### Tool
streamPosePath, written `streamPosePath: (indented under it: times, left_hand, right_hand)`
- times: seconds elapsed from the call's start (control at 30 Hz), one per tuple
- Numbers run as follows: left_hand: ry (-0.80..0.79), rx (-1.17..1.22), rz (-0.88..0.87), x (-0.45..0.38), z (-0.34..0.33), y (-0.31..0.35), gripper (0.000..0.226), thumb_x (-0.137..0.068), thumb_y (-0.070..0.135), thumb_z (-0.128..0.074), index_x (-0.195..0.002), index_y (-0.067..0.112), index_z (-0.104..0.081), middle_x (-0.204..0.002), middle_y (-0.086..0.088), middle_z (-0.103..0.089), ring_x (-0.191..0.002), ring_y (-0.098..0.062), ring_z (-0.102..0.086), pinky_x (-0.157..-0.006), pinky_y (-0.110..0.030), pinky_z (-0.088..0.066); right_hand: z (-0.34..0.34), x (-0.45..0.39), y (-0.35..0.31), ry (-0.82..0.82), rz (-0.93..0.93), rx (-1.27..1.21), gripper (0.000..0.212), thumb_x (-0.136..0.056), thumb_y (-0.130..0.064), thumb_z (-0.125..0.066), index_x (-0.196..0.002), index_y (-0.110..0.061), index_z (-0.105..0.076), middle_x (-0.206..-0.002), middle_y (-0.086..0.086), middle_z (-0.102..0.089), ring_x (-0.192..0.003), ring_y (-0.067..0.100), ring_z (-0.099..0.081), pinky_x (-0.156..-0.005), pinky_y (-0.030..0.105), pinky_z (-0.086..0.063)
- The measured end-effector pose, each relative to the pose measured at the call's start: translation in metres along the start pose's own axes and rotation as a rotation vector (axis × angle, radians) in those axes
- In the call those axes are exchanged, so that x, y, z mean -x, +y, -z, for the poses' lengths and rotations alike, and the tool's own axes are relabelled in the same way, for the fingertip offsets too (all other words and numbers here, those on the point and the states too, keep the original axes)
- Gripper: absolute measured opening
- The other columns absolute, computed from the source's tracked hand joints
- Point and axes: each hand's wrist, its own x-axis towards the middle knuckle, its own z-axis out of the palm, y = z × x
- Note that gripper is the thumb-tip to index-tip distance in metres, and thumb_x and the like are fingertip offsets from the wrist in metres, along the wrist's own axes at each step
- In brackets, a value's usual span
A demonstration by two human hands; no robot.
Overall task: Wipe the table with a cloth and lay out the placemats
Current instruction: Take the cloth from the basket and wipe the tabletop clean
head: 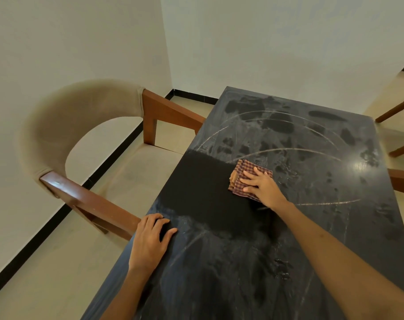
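Observation:
A dark marble-look table [311, 139] fills the middle and right, dusty with pale arcs and smudges. A clean black band [203, 181] runs across it from the left edge to the cloth. My right hand [263, 185] presses flat on a folded red-and-orange checked cloth [240, 174] near the table's middle, fingers spread over it. My left hand [150, 239] rests palm down on the table's left edge, holding nothing. No placemats are in view.
A beige upholstered chair [65, 125] with brown wooden arms stands close against the table's left side. Wooden parts of another chair [399, 181] show at the right edge. White walls meet in a corner behind the table.

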Motion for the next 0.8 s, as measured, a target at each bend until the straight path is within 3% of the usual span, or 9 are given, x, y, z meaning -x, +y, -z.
streamPosePath:
  times: [0.07, 0.2, 0.37, 0.47, 0.6, 0.67, 0.73, 0.8]
  left_hand:
    - [0.006, 0.005, -0.006, 0.000, 0.000, 0.001, 0.048, -0.090, 0.054, -0.042, -0.106, 0.016, -0.067, -0.110, 0.002, -0.059, -0.106, -0.015, -0.052, -0.093, -0.034, -0.046]
    - [0.019, -0.039, -0.037, 0.001, 0.000, 0.002, 0.047, -0.092, 0.051, -0.041, -0.105, 0.014, -0.068, -0.108, 0.000, -0.061, -0.104, -0.018, -0.054, -0.093, -0.033, -0.045]
    - [0.056, -0.103, -0.090, 0.015, -0.006, 0.038, 0.045, -0.095, 0.040, -0.036, -0.100, 0.010, -0.069, -0.104, -0.006, -0.062, -0.101, -0.025, -0.056, -0.093, -0.037, -0.039]
    - [0.050, -0.064, -0.144, 0.027, -0.016, 0.087, 0.040, -0.093, 0.038, -0.039, -0.099, 0.011, -0.068, -0.105, -0.007, -0.063, -0.102, -0.025, -0.056, -0.092, -0.039, -0.042]
    - [0.003, -0.034, -0.103, 0.027, -0.029, 0.140, 0.027, -0.092, 0.036, -0.054, -0.102, 0.015, -0.069, -0.108, -0.005, -0.065, -0.103, -0.022, -0.061, -0.091, -0.040, -0.052]
    - [-0.027, -0.048, -0.061, 0.025, -0.033, 0.148, 0.023, -0.086, 0.034, -0.065, -0.101, 0.016, -0.069, -0.109, -0.004, -0.065, -0.103, -0.022, -0.062, -0.091, -0.039, -0.053]
    - [-0.055, -0.069, -0.052, 0.026, -0.036, 0.148, 0.024, -0.086, 0.034, -0.066, -0.103, 0.016, -0.069, -0.111, -0.004, -0.064, -0.105, -0.023, -0.060, -0.092, -0.039, -0.052]
    - [-0.060, -0.078, -0.062, 0.028, -0.037, 0.147, 0.026, -0.086, 0.034, -0.065, -0.103, 0.016, -0.068, -0.111, -0.004, -0.064, -0.106, -0.024, -0.060, -0.093, -0.040, -0.052]
  right_hand:
    - [-0.006, 0.011, -0.003, 0.017, -0.012, -0.009, 0.038, -0.091, -0.021, -0.063, -0.128, -0.017, -0.061, -0.148, 0.001, -0.043, -0.148, 0.029, -0.015, -0.119, 0.050, -0.008]
    - [-0.015, 0.066, -0.013, -0.018, 0.095, 0.024, 0.039, -0.091, -0.022, -0.062, -0.129, -0.016, -0.059, -0.147, -0.002, -0.042, -0.147, 0.023, -0.012, -0.116, 0.031, 0.000]
    - [-0.025, 0.150, -0.017, -0.059, 0.137, 0.131, 0.038, -0.095, -0.025, -0.058, -0.132, -0.022, -0.057, -0.146, -0.015, -0.035, -0.145, 0.014, -0.005, -0.121, 0.036, -0.002]
    - [-0.036, 0.179, -0.029, 0.003, 0.023, 0.210, 0.041, -0.098, -0.031, -0.051, -0.137, -0.021, -0.053, -0.150, -0.004, -0.038, -0.146, 0.025, -0.020, -0.117, 0.034, -0.005]
    - [-0.056, 0.177, -0.055, -0.011, -0.164, 0.381, 0.048, -0.094, -0.043, -0.032, -0.132, -0.028, -0.057, -0.138, 0.007, -0.056, -0.130, 0.037, -0.047, -0.106, 0.048, -0.031]
    - [-0.054, 0.160, -0.054, 0.026, -0.195, 0.409, 0.043, -0.098, -0.038, -0.039, -0.138, -0.027, -0.052, -0.144, 0.011, -0.049, -0.136, 0.042, -0.038, -0.110, 0.052, -0.026]
    - [-0.040, 0.138, -0.046, 0.012, -0.239, 0.374, 0.046, -0.103, -0.035, -0.036, -0.148, -0.026, -0.036, -0.158, 0.009, -0.027, -0.146, 0.042, -0.015, -0.118, 0.051, -0.010]
    - [-0.022, 0.114, -0.031, 0.019, -0.276, 0.355, 0.047, -0.104, -0.035, -0.031, -0.151, -0.027, -0.029, -0.161, 0.007, -0.015, -0.147, 0.040, -0.005, -0.118, 0.051, -0.003]
